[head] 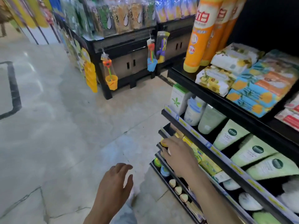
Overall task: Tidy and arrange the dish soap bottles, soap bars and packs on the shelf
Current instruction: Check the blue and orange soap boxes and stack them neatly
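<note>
A: That black shop shelf (210,98), frame right?
B: Lower right sat yellow boxed soap bars (208,164); the right hand (178,157) lay over them, grip unclear. The left hand (116,183) hung bottom centre, fingers spread.

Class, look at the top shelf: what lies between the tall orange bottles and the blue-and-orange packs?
Head view: white sunflower-print packs lie between the orange bottles and blue-and-orange packs.

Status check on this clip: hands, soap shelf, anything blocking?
Left hand open, idle above floor. Right hand at yellow soap packs, shelf below the green pouches; grip unclear, fingertips blurred. Nothing visible in its way.
</note>
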### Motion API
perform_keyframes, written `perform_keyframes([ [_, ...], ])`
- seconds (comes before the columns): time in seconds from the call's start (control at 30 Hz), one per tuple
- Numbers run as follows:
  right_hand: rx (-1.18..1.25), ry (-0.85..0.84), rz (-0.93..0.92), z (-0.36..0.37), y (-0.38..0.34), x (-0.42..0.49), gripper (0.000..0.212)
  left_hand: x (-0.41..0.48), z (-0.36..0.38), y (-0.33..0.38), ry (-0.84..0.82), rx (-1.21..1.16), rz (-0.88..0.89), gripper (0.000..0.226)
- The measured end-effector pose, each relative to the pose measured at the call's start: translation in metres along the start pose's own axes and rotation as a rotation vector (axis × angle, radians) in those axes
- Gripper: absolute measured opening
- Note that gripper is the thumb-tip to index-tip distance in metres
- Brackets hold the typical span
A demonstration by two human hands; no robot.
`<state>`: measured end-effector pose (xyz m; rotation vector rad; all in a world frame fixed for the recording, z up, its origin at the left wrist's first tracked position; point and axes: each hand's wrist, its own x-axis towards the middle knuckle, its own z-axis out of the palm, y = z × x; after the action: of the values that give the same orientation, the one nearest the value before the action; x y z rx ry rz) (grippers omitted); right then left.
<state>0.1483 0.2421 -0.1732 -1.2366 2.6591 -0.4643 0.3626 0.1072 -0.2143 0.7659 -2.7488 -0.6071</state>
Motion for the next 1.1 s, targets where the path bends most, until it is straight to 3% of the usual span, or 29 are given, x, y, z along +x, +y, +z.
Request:
perform_keyframes([
  [0.33,0.041,0.469,0.316,-0.086,-0.037,0.032,0.021,0.186,-0.043,0.011,-0.099,-0.162,0.428,0.028],
  [0.5,-0.018,0.79,0.432,-0.139,-0.034,0.012,0.024,0.238,-0.062,0.066,-0.035,-0.26,0.728,0.024],
  [0.63,-0.147,0.917,0.47,-0.187,-0.018,-0.009,0.029,0.267,-0.078,0.107,0.055,-0.322,0.821,0.036],
  [0.73,-0.245,0.801,0.545,-0.217,-0.004,-0.017,0.044,0.286,-0.081,0.127,0.115,-0.291,0.858,0.031],
  [0.9,-0.336,0.512,0.68,-0.24,0.017,-0.013,0.073,0.303,-0.069,0.144,0.088,-0.208,0.896,0.04],
  [1.1,-0.32,0.414,0.702,-0.247,0.027,-0.009,0.082,0.307,-0.059,0.147,0.11,-0.182,0.923,0.039],
])
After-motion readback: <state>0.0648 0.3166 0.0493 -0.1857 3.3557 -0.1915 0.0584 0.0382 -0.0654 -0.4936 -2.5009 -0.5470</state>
